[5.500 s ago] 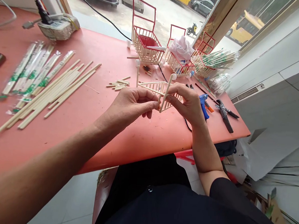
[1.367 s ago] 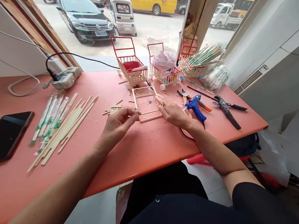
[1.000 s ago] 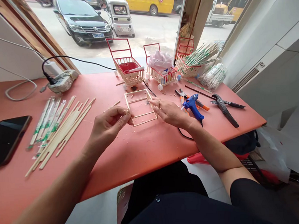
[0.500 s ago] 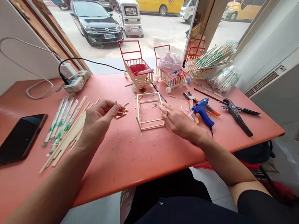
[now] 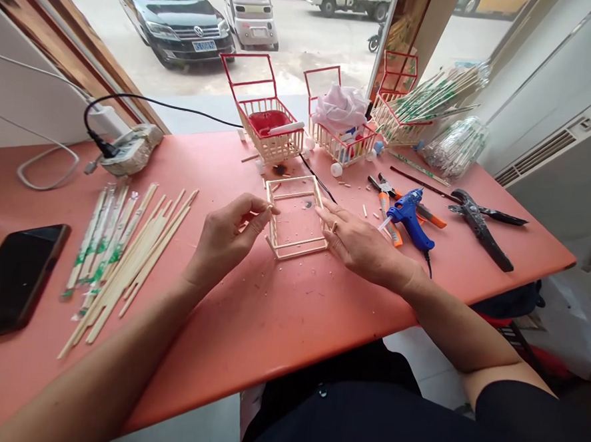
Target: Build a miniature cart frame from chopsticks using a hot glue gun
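Observation:
My left hand [image 5: 234,234] is closed in a pinch at the left side of a small rectangular frame of wooden sticks [image 5: 301,246]. Between its thumb and forefinger is a short piece of wooden stick [image 5: 270,208], mostly covered by the fingertips. On the opposite side, my right hand [image 5: 361,245] holds the frame's right edge with its fingers and thumb. The frame rests on the pink table [image 5: 248,331]. A blue glue gun [image 5: 410,218] lies right of my right hand, and loose wooden sticks [image 5: 132,264] lie left of my left hand.
Behind the frame stand several small stick carts, including one with a red lining [image 5: 268,126]. Pliers [image 5: 389,207] and black cutters [image 5: 480,225] lie at the right. A phone [image 5: 14,277], wrapped chopsticks [image 5: 101,242] and a power strip [image 5: 134,148] are at the left.
My left hand has moved right, bringing the short stick piece to the frame's left side. My right hand stays at the frame's right edge. The camera view has tilted down slightly.

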Available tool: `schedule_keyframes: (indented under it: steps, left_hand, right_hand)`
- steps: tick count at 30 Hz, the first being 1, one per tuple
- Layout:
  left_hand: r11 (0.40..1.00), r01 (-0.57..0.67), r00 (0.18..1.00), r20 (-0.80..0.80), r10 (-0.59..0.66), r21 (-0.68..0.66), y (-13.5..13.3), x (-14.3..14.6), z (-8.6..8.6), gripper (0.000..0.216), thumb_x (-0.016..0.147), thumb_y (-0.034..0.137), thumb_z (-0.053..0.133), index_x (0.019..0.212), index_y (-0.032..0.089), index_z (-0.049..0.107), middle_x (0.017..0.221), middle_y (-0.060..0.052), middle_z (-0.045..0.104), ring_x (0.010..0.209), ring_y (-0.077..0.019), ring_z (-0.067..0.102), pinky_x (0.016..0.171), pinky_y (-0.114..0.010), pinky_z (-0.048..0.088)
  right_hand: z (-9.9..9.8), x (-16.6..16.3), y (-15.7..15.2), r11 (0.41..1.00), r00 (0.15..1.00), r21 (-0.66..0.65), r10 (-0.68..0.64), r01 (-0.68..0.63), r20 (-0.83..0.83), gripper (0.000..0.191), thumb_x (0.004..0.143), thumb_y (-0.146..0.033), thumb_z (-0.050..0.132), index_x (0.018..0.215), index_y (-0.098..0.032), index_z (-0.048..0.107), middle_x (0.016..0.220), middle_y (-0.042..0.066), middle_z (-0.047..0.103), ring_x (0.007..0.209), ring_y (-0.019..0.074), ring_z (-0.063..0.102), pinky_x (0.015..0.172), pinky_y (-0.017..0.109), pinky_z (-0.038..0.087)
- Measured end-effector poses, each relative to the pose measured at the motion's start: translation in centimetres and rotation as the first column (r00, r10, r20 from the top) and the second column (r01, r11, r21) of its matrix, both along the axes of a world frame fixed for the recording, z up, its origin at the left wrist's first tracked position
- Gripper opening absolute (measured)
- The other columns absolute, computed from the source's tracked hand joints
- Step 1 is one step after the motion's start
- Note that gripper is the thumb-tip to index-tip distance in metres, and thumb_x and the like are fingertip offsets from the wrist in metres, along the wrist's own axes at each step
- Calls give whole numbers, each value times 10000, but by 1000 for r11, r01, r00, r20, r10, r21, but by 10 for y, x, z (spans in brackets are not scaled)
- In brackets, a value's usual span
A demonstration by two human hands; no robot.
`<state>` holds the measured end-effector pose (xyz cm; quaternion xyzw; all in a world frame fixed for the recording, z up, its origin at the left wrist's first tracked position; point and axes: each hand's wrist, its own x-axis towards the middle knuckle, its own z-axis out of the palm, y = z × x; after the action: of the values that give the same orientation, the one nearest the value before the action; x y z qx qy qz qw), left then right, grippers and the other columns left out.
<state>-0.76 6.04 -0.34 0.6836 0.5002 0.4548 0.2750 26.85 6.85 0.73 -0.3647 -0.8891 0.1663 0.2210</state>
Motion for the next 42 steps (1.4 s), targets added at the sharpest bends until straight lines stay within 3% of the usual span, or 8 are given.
schedule_keyframes:
  steps: [7, 11, 14, 19, 26, 32, 37, 42]
  left_hand:
    - [987, -2, 993, -118, 21, 158, -10, 2, 0, 144, 1028, 313, 619, 908, 243, 654, 1068, -58, 787, 961, -197, 723, 852, -320, 571]
    - [969, -162, 974, -129, 187, 188, -19, -3, 15, 139, 980, 303, 683, 858, 237, 684, 1025, -47, 748, 908, -191, 677, 787, -306, 548]
    - [977, -212, 973, -91, 214, 22, -25, -11, 24, 144, 911, 343, 744, 821, 234, 715, 862, -23, 700, 806, -183, 636, 738, -311, 513]
    - [925, 28, 999, -18, -37, -379, -34, -16, 24, 192, 831, 391, 750, 784, 214, 691, 662, 11, 623, 583, -142, 539, 556, -279, 413]
    - [879, 140, 990, 56, -129, -457, -35, -10, 12, 211, 740, 380, 786, 830, 202, 719, 802, -46, 782, 740, -209, 713, 635, -286, 508]
    - [934, 42, 994, -84, -76, -354, -41, -6, 10, 221, 784, 435, 792, 780, 214, 781, 762, -31, 780, 743, -208, 720, 674, -301, 505]
    - [979, -14, 976, -214, -31, -205, -46, 2, 7, 196, 824, 379, 714, 722, 229, 785, 737, -12, 749, 691, -179, 676, 658, -302, 459]
    - [986, -13, 973, -229, -25, -164, -50, 8, 5, 192, 836, 298, 659, 681, 223, 745, 721, -3, 745, 670, -170, 675, 659, -297, 453]
  right_hand:
    - [5, 1, -1, 1000, 999, 4, 20, -21, 48, 537, 1133, -257, 415, 1631, -112, 553, 1713, 194, 550, 1637, 307, 496, 1344, 537, 464]
    - [8, -1, -3, 1000, 998, -7, -10, 11, 61, 538, 1133, -255, 407, 1634, -127, 553, 1725, 179, 540, 1636, 304, 497, 1339, 543, 467]
    - [8, -1, -3, 1000, 998, -11, -8, 9, 56, 533, 1128, -261, 410, 1622, -133, 568, 1715, 171, 554, 1630, 310, 505, 1332, 547, 476]
    - [5, 0, 1, 1000, 999, 2, 12, -12, 36, 532, 1129, -271, 407, 1621, -149, 568, 1711, 155, 561, 1637, 293, 498, 1332, 531, 481]
    - [9, -1, -2, 1000, 999, -14, -12, 13, 53, 522, 1127, -271, 427, 1609, -145, 583, 1700, 158, 575, 1632, 302, 503, 1336, 544, 469]
    - [7, -3, 0, 1000, 1000, -28, -11, 12, 24, 528, 1129, -267, 415, 1618, -157, 581, 1682, 151, 599, 1630, 302, 506, 1359, 577, 431]
    - [2, -4, -1, 999, 1000, -45, -14, 14, -7, 543, 1132, -273, 407, 1632, -126, 561, 1697, 169, 577, 1638, 291, 494, 1367, 548, 426]
    - [2, -8, -5, 997, 999, -64, -52, 51, -14, 528, 1126, -263, 425, 1613, -148, 592, 1697, 162, 579, 1641, 303, 489, 1380, 550, 406]
